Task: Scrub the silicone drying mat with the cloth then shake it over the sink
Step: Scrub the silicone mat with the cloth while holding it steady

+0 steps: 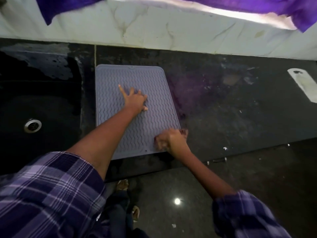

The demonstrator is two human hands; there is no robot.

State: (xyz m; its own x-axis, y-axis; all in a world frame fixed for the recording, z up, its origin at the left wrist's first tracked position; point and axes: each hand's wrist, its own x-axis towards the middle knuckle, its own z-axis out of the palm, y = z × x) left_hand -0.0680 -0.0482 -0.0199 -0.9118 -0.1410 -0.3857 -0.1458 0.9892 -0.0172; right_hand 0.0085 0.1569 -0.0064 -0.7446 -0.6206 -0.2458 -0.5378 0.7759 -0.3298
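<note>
A grey silicone drying mat (154,93) with wavy ridges lies flat on the black counter, just right of the sink (51,103). My left hand (135,98) presses flat on the mat's middle with its fingers spread, holding nothing. My right hand (171,139) is blurred, with fingers curled around the mat's near right corner. A purple cloth (68,7) hangs over the white ledge at the back left, away from both hands. More purple cloth (257,6) hangs at the back right.
The black sink has a metal drain (32,125) and a wet rim. A white flat object (301,83) lies on the counter at the far right. The counter's front edge (240,155) runs below the mat, with dark floor and sandalled feet beneath.
</note>
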